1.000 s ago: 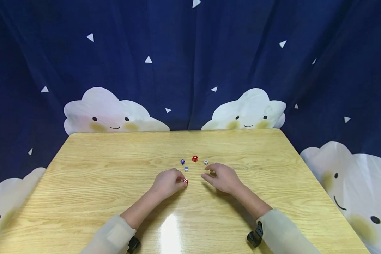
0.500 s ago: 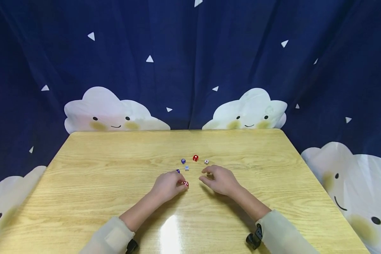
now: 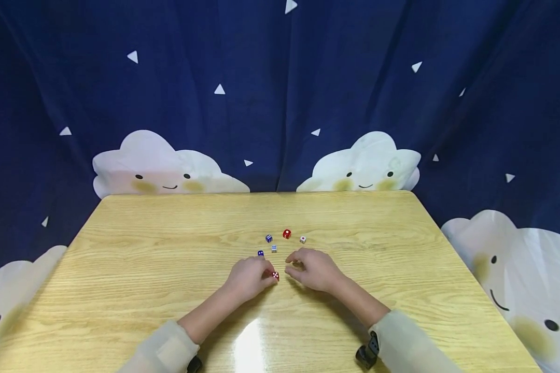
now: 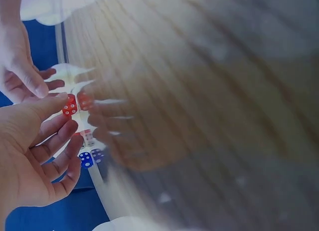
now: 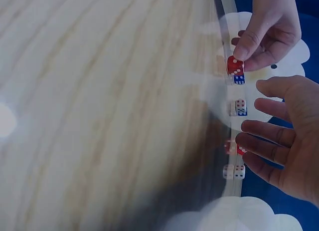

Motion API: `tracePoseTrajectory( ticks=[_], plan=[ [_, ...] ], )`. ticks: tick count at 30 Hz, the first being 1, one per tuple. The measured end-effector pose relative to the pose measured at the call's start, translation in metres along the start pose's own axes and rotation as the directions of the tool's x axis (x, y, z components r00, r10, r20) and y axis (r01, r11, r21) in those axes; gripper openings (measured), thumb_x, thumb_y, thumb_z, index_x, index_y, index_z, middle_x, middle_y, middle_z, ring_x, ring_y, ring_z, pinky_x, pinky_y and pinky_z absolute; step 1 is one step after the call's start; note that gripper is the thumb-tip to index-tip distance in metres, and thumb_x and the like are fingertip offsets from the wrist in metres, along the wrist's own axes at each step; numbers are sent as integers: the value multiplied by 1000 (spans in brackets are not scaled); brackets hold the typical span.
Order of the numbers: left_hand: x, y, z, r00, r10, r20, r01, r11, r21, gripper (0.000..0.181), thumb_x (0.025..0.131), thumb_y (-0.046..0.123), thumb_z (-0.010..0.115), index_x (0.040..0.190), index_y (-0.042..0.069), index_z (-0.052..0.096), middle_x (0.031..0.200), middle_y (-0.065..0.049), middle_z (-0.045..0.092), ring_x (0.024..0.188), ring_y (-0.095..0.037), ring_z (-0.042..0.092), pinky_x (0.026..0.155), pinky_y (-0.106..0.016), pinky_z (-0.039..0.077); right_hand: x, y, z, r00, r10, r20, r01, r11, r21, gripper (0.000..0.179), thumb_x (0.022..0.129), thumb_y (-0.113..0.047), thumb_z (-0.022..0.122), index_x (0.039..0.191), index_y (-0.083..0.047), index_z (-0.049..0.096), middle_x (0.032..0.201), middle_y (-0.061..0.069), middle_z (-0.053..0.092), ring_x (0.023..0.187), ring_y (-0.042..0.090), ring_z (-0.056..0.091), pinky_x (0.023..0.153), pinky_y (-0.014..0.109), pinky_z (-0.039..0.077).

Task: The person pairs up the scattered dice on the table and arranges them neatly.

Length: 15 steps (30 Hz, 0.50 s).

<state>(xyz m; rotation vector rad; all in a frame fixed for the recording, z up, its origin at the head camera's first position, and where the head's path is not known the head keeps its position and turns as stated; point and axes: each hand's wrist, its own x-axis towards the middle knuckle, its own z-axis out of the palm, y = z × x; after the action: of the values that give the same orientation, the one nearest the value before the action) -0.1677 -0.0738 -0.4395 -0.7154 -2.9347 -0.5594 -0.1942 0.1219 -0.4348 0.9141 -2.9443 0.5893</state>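
Observation:
My left hand (image 3: 248, 277) pinches a red die (image 3: 275, 276) with white pips between thumb and index finger. In the left wrist view that red die (image 4: 70, 105) is at or just above the tabletop; contact is unclear. A blue die (image 3: 260, 253) stands just beyond the left knuckles. To the right of the pinched die, my right hand (image 3: 313, 269) hovers, fingers loosely bent and holding nothing. Its thumb and fingers are apart in the right wrist view, near the red die (image 5: 235, 66) but not touching it.
Behind the hands stand a white die (image 3: 274, 249), another blue die (image 3: 268, 238), a second red die (image 3: 287, 234) and a second white die (image 3: 303, 239). They rest on a wooden table (image 3: 168, 228), backed by a dark blue curtain (image 3: 261, 103).
The left hand has drawn the red die nearer to me and slightly right, uncovering a blue die behind its knuckles. My right hand has come left and nearer, towards the red die.

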Motion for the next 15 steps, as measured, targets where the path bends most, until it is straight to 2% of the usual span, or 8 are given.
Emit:
tracePoseTrajectory(
  ticks=[7, 15],
  plan=[
    [0, -2, 3, 1000, 0, -17, 0, 1000, 4, 17, 75, 36, 66, 78, 19, 67, 69, 9, 58, 62, -5, 52, 52, -23, 38, 0, -7, 6, 998, -55, 25, 55, 998, 3, 24, 81, -35, 59, 99, -20, 65, 90, -6, 64, 79, 8, 57, 68, 24, 45],
    [-1, -2, 3, 1000, 3, 2, -3, 1000, -6, 17, 75, 35, 66, 79, 19, 68, 71, 7, 60, 62, -5, 52, 53, -21, 39, 3, -11, 14, 995, -93, 23, 93, 996, 16, 20, 79, -34, 61, 95, -21, 66, 81, -7, 60, 71, 7, 54, 62, 19, 42]
  ],
)
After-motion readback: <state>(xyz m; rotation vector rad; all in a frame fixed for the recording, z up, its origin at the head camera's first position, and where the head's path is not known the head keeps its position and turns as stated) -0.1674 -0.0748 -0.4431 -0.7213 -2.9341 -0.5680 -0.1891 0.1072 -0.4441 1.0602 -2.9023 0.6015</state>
